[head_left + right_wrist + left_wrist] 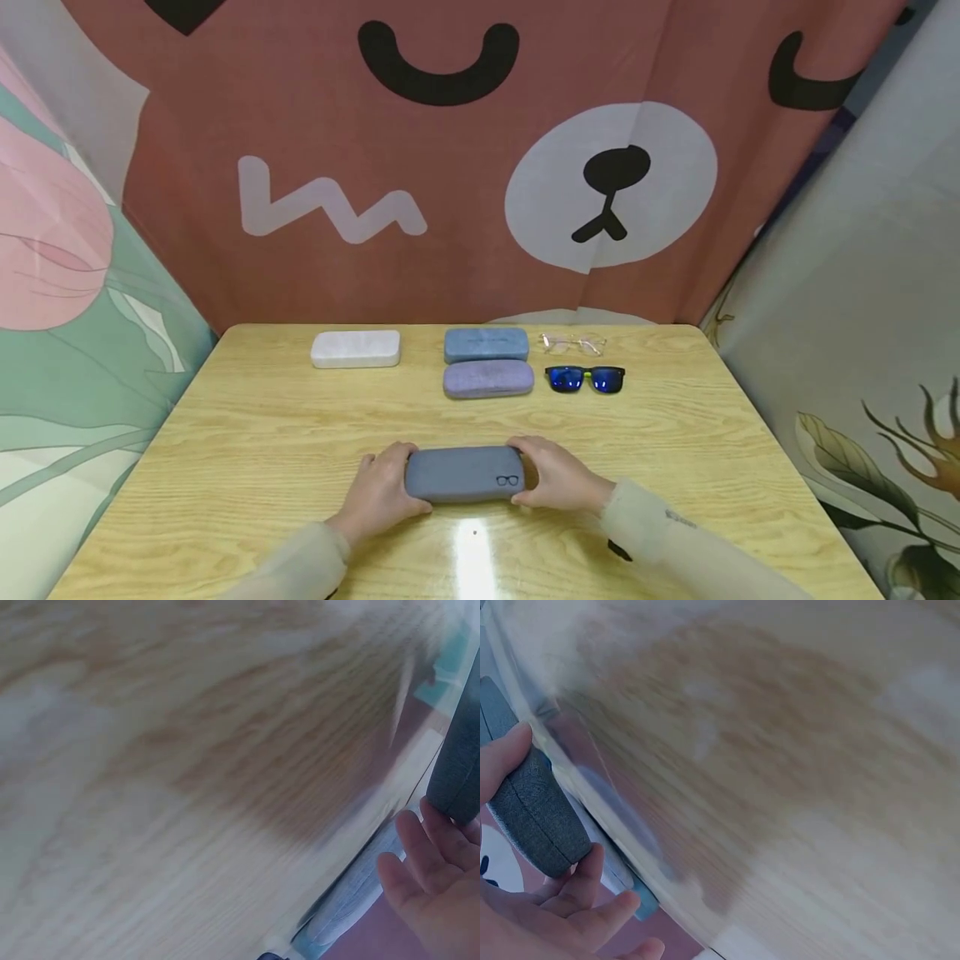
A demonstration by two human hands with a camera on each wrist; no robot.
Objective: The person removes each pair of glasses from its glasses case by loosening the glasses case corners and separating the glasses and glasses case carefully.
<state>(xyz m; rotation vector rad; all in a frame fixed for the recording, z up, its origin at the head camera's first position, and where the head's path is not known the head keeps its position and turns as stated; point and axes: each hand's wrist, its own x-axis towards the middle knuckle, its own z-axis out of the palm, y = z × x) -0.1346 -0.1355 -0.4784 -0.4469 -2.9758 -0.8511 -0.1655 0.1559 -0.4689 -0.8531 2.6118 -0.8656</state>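
From above, my head camera faces forward and down; my close wrist views share the grey case (457, 475)

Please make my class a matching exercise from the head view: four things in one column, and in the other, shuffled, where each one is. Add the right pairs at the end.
Things
1. Grey case
2. White case
3. Purple case
4. Sunglasses

Places
A. Directly on the near side of the clear glasses
B. Gripped at its two ends by the left hand and the right hand
C. Directly on the near side of the blue case
D. Farthest left of all the cases

Right pairs
1-B; 2-D; 3-C; 4-A
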